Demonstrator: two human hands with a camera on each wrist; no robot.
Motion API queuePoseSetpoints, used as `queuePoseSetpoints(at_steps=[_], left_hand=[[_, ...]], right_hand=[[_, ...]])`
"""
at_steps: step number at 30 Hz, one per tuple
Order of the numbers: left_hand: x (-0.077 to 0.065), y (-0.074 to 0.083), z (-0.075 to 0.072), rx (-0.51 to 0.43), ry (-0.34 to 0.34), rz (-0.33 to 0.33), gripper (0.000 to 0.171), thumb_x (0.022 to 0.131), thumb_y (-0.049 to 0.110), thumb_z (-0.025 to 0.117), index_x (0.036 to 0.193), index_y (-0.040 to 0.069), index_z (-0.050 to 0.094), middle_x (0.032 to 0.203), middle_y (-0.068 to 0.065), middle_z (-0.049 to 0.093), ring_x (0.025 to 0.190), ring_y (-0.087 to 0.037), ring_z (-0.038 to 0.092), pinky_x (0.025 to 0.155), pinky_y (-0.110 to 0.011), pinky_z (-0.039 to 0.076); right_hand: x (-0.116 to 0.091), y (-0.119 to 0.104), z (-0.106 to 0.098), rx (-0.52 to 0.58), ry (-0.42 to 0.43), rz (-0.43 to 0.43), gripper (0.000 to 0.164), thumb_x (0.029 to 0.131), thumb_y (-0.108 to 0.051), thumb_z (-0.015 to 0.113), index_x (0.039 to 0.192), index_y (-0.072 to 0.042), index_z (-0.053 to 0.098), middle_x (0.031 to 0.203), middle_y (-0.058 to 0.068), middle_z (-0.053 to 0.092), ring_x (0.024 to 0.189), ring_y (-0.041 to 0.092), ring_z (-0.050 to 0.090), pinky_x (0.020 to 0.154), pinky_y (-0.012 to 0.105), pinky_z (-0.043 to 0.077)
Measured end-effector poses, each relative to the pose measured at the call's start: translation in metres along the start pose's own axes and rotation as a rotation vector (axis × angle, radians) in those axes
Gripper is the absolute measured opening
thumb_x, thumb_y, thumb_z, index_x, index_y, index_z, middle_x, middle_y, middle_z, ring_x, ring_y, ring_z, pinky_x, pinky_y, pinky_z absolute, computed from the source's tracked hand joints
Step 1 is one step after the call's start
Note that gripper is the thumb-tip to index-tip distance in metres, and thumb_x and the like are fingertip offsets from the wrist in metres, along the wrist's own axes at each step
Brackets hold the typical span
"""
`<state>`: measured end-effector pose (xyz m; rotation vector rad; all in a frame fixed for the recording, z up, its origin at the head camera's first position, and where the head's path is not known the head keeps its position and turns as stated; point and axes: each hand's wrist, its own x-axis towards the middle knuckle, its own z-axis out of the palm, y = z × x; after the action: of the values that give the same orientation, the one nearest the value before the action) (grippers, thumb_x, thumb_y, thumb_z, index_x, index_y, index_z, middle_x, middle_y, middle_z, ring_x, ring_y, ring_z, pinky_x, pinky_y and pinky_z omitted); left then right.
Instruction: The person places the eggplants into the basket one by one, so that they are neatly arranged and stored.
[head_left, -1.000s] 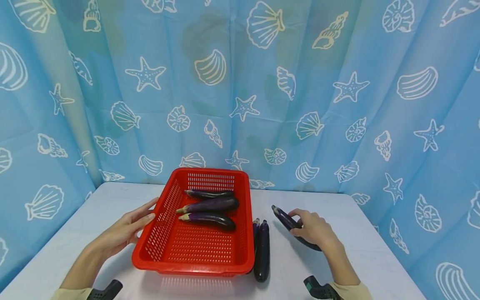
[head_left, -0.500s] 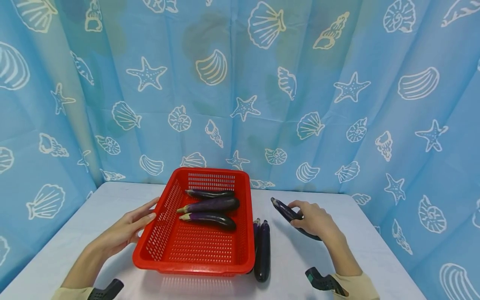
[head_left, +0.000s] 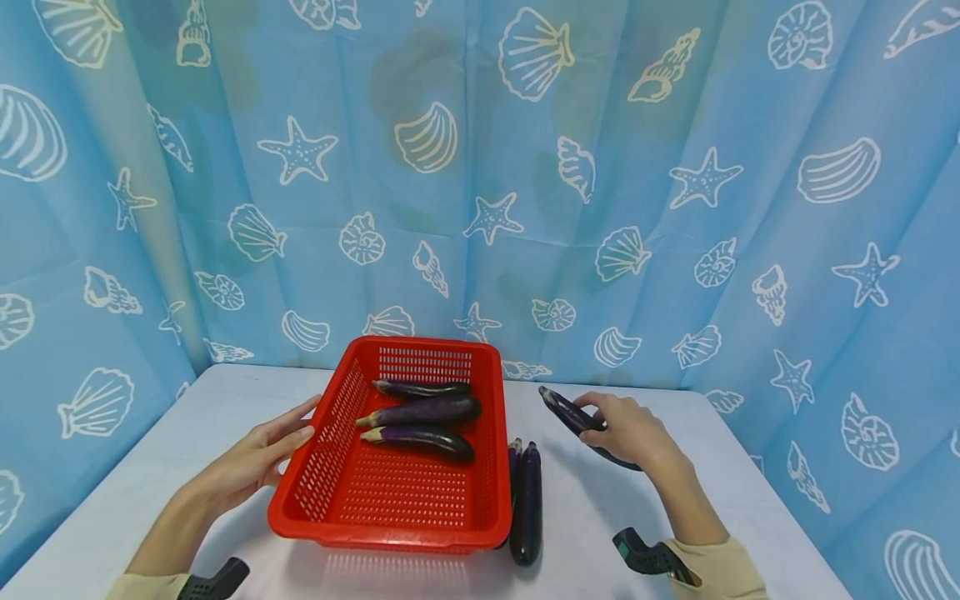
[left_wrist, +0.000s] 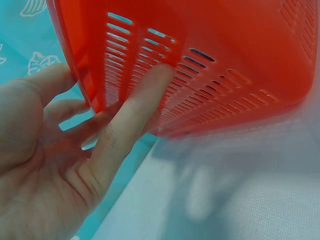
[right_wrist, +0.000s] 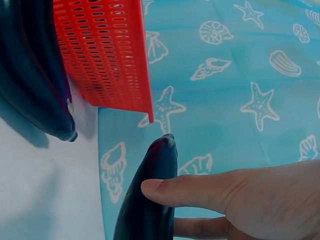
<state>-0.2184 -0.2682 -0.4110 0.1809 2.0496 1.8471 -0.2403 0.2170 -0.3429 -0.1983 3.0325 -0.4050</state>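
A red plastic basket (head_left: 405, 533) stands on the white table with three eggplants (head_left: 424, 440) lying in it. At its left side my left hand (head_left: 251, 462) holds the rim, thumb at the lip. In the left wrist view, fingers (left_wrist: 135, 110) lie against its slotted outer wall. Over the table to the right, my right hand (head_left: 630, 433) grips another eggplant (head_left: 558, 404) around its middle, stem end pointing up and left. The right wrist view shows the thumb across this eggplant (right_wrist: 150, 200); its lower end is cut off there.
Two more eggplants (head_left: 529, 504) lie side by side against the basket's right side, one partly hidden by it. A blue curtain (head_left: 480, 208) with white shells and starfish hangs behind the table (head_left: 697, 475). Dark devices (head_left: 645, 554) are strapped at both wrists.
My right hand has moved slightly up and away from me with the eggplant, lifting it off the table. My left hand stays at the basket.
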Motion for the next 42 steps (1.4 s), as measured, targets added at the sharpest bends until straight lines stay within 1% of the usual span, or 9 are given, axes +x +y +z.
queuePoseSetpoints(at_steps=[6, 11, 19, 21, 26, 30, 34, 37, 42], left_hand=[[0.0, 0.0, 0.0, -0.003, 0.005, -0.006, 0.056, 0.094, 0.033, 0.045, 0.142, 0.041, 0.017, 0.147, -0.008, 0.03, 0.116, -0.024, 0.053, 0.08, -0.053, 0.05], [0.001, -0.001, -0.001, -0.016, 0.006, -0.012, 0.056, 0.094, 0.033, 0.046, 0.142, 0.042, 0.019, 0.146, -0.007, 0.03, 0.115, -0.024, 0.053, 0.08, -0.053, 0.05], [0.0, 0.001, -0.001, 0.005, -0.022, 0.017, 0.057, 0.095, 0.032, 0.044, 0.144, 0.038, 0.015, 0.147, -0.011, 0.029, 0.116, -0.025, 0.053, 0.08, -0.053, 0.05], [-0.001, 0.001, -0.001, 0.004, -0.026, 0.022, 0.057, 0.095, 0.032, 0.044, 0.144, 0.038, 0.015, 0.147, -0.012, 0.029, 0.116, -0.025, 0.053, 0.08, -0.054, 0.05], [-0.001, 0.0, -0.001, -0.014, -0.023, 0.009, 0.056, 0.095, 0.032, 0.044, 0.143, 0.039, 0.016, 0.146, -0.009, 0.03, 0.116, -0.025, 0.053, 0.08, -0.054, 0.05], [0.0, -0.001, -0.002, -0.018, -0.018, 0.001, 0.057, 0.094, 0.032, 0.045, 0.143, 0.04, 0.016, 0.147, -0.009, 0.029, 0.115, -0.024, 0.054, 0.08, -0.054, 0.05], [0.001, -0.002, -0.002, -0.017, -0.012, -0.001, 0.057, 0.094, 0.032, 0.045, 0.143, 0.04, 0.016, 0.146, -0.009, 0.03, 0.115, -0.024, 0.054, 0.08, -0.054, 0.05], [0.001, -0.003, -0.002, -0.019, -0.009, 0.0, 0.057, 0.094, 0.032, 0.045, 0.143, 0.04, 0.017, 0.146, -0.009, 0.031, 0.115, -0.025, 0.054, 0.08, -0.054, 0.05], [0.001, -0.002, -0.001, -0.021, -0.01, 0.003, 0.057, 0.094, 0.032, 0.045, 0.143, 0.04, 0.017, 0.146, -0.009, 0.031, 0.114, -0.025, 0.054, 0.08, -0.054, 0.05]], right_hand=[[-0.002, -0.007, -0.007, 0.001, 0.034, -0.051, 0.05, 0.078, -0.022, 0.07, 0.125, -0.017, 0.053, 0.108, 0.013, 0.063, 0.093, 0.028, 0.061, 0.077, 0.051, 0.05], [-0.001, -0.015, -0.012, -0.008, 0.061, -0.089, 0.05, 0.078, -0.021, 0.07, 0.126, -0.017, 0.053, 0.112, 0.013, 0.061, 0.098, 0.03, 0.06, 0.079, 0.051, 0.05], [0.002, -0.03, -0.017, -0.013, 0.045, -0.097, 0.049, 0.079, -0.021, 0.069, 0.125, -0.017, 0.053, 0.109, 0.012, 0.063, 0.094, 0.027, 0.059, 0.079, 0.048, 0.051], [0.002, -0.034, -0.018, -0.013, 0.052, -0.107, 0.049, 0.079, -0.021, 0.069, 0.125, -0.017, 0.053, 0.109, 0.012, 0.063, 0.095, 0.026, 0.059, 0.079, 0.048, 0.052], [0.003, -0.045, -0.021, -0.032, 0.053, -0.119, 0.049, 0.08, -0.024, 0.069, 0.126, -0.02, 0.053, 0.11, 0.012, 0.063, 0.092, 0.024, 0.059, 0.078, 0.046, 0.053], [0.003, -0.054, -0.021, -0.041, 0.034, -0.099, 0.05, 0.08, -0.026, 0.068, 0.128, -0.023, 0.051, 0.109, 0.011, 0.063, 0.086, 0.022, 0.057, 0.074, 0.041, 0.054], [0.003, -0.065, -0.019, -0.031, 0.034, -0.096, 0.051, 0.079, -0.027, 0.069, 0.127, -0.026, 0.052, 0.105, 0.009, 0.063, 0.081, 0.02, 0.054, 0.068, 0.035, 0.055], [0.004, -0.072, -0.017, -0.012, 0.034, -0.108, 0.05, 0.078, -0.026, 0.07, 0.125, -0.027, 0.053, 0.097, 0.006, 0.064, 0.076, 0.019, 0.054, 0.063, 0.031, 0.054], [0.005, -0.084, -0.013, 0.015, 0.038, -0.138, 0.048, 0.077, -0.025, 0.071, 0.123, -0.026, 0.055, 0.084, 0.002, 0.063, 0.071, 0.016, 0.054, 0.06, 0.027, 0.052]])
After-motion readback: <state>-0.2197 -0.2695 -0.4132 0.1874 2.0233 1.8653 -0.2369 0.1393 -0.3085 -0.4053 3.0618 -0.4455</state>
